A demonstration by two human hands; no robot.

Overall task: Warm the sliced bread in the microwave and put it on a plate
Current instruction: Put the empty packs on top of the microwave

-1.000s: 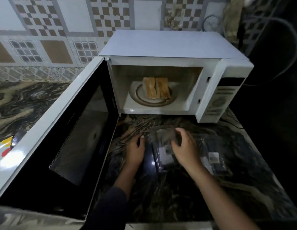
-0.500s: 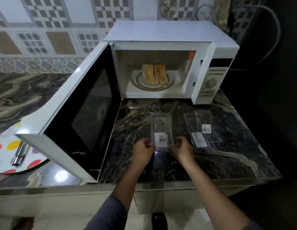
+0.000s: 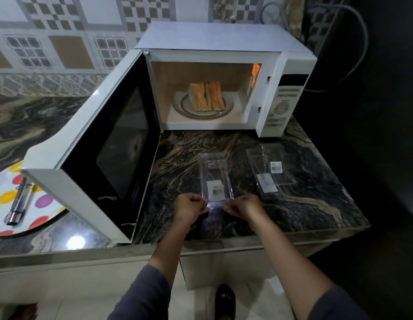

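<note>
Head view: both hands, left hand (image 3: 189, 210) and right hand (image 3: 243, 207), pinch the clear plastic container (image 3: 215, 179) between fingers; beyond them, bread slices (image 3: 206, 96) may topple when the door shuts.

The sliced bread (image 3: 206, 96) stands on edge on the turntable inside the open microwave (image 3: 226, 75); the dotted plate (image 3: 43, 202) lies far left.

One microwave (image 3: 224, 72), two clear plastic packs (image 3: 216, 176) (image 3: 269, 172), one spotted plate (image 3: 39, 211), two hands (image 3: 189, 207) (image 3: 243, 206)
</note>
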